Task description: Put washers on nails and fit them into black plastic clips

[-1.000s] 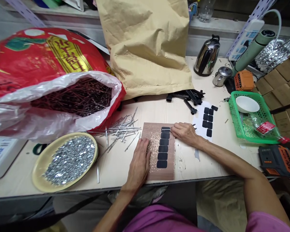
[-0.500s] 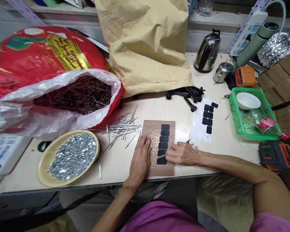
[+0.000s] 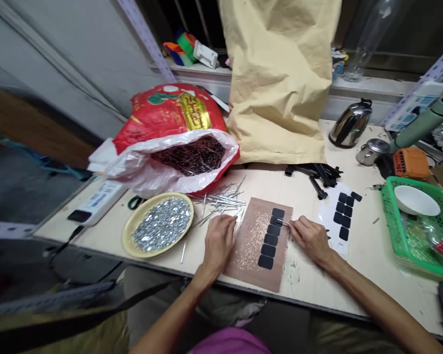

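Note:
A brown board (image 3: 239,260) lies near the table's front edge, with pale specks and a column of black rounded-square pads (image 3: 270,239) on it. My right hand (image 3: 312,239) pinches a thin silvery tool (image 3: 283,222), whose end is over the upper pads; its exact kind is unclear. At the board's left edge, my left hand (image 3: 219,241) has its fingers curled together, close to loose metal rods (image 3: 227,200). Whatever its fingertips hold, if anything, is hidden. Beyond my right hand, a white sheet (image 3: 325,211) carries more black pads (image 3: 342,216).
Left of my hands stands a yellow bowl (image 3: 127,236) of small shiny metal pieces. Behind it lies a red bag (image 3: 147,115) of dark thin rods. Black plastic parts (image 3: 323,174) lie under the paper sack (image 3: 280,113). At right are a green basket (image 3: 389,226) and a kettle (image 3: 350,123).
My left hand has gone from lying flat on the board to curled fingers at its edge. My right hand has moved from the lowest pad toward the upper pads. The view has swung left.

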Demonstrator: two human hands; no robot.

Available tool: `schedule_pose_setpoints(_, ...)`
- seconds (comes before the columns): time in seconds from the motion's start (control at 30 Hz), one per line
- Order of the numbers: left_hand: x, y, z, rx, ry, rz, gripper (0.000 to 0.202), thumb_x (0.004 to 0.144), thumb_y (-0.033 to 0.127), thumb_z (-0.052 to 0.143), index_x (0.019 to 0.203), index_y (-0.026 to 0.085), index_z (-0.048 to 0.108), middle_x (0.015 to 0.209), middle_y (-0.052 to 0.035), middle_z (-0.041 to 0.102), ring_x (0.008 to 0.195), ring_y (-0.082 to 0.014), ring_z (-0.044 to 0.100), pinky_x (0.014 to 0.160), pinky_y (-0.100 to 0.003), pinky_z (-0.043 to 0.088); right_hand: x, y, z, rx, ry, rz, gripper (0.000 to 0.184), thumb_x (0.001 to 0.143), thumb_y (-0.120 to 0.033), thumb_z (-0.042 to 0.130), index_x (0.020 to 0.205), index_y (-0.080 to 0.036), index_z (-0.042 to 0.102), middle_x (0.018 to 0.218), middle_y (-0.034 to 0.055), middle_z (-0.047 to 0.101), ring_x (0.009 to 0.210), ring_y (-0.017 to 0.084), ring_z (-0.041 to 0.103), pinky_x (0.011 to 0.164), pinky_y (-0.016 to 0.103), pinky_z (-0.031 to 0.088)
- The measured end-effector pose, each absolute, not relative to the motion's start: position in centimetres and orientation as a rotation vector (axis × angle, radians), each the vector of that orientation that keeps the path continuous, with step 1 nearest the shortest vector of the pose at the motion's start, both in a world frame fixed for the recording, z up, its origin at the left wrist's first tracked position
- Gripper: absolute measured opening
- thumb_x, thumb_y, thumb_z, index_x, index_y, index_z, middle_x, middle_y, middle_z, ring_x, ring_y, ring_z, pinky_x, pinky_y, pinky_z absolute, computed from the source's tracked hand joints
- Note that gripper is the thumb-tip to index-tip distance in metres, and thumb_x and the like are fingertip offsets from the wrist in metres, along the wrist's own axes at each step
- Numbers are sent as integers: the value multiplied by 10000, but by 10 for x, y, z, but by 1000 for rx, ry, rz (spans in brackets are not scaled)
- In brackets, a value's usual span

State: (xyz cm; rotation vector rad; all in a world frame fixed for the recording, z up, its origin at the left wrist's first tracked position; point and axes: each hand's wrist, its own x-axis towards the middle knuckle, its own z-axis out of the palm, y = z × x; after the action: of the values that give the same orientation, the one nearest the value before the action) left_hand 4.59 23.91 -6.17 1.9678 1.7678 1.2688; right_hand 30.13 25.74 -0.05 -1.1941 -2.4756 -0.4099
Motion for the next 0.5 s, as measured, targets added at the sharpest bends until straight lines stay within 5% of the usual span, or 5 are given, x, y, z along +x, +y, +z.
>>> schedule_pose_setpoints(0.2, 16, 239, -69, 2016, 1938, 1001, 262, 917, 252, 436, 859, 177, 680, 764, -71, 620, 759, -216, 563, 701, -340, 470, 295, 258, 3, -1218, -2491, -391, 319, 965, -215, 442, 675, -164, 564, 610, -2, 534, 524, 92, 492, 499, 225, 337)
schedule_pose_setpoints(0.5, 40, 269, -74, 2181, 1847, 844, 244, 917, 269, 477, 965, 225, 711, 783, -63, 596, 792, -208, 506, 657, -288, 415, 275, 257, 8, -1148, -2502, -380, 301, 959, -196, 457, 686, -151, 577, 615, -3, 557, 520, 76, 494, 506, 200, 357)
